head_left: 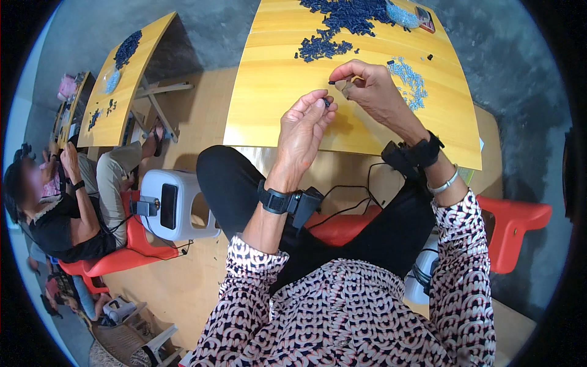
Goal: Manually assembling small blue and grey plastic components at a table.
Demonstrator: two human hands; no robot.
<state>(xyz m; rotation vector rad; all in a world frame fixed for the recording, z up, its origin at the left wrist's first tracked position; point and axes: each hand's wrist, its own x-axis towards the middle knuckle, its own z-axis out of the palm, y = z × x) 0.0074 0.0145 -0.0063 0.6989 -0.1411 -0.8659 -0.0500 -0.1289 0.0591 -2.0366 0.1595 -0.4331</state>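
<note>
My left hand is closed in a pinch on a small black part above the near half of the yellow table. Just right of it and slightly farther off, my right hand pinches another small black part between thumb and forefinger. The two parts are close together but apart. Something tan, like a wrap, covers a fingertip of my right hand. Beyond my hands lies a large heap of short black cylindrical parts. Small silvery, screw-like pieces are spread right of my right hand.
A clear bag of pale pieces and a phone lie at the table's far right. Black cables hang below the near edge. To the left, a person sits on a red stool near another yellow table; a grey-white stool stands between.
</note>
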